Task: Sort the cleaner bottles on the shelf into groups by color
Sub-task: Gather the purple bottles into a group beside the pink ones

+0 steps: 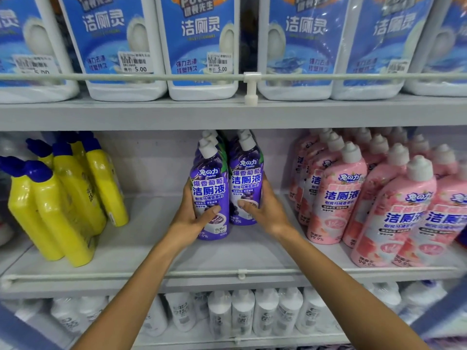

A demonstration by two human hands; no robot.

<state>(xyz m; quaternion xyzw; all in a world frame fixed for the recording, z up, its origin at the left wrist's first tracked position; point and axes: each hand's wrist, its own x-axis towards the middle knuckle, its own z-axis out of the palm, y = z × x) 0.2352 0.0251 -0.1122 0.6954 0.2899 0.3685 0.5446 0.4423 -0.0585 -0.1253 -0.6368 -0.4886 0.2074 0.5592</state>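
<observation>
Two purple bottles point(211, 185) (front row): fingers of left hand point(193, 221) wrap one, right hand point(265, 212) the other.

Pale grey metal shelves point(151, 114) (thin front rails point(126, 77)), white back panel point(151, 160), soft even light.

Left grip point(192, 221) and right grip point(267, 213) both curled, palms facing inward.

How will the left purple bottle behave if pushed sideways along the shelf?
It probably tips rather than slides: the left purple bottle is tall with a narrow base. Its glossy label looks slippery, so the left hand gripping around it seems sensible. It is likely stiff plastic, and fairly heavy if full.
</observation>
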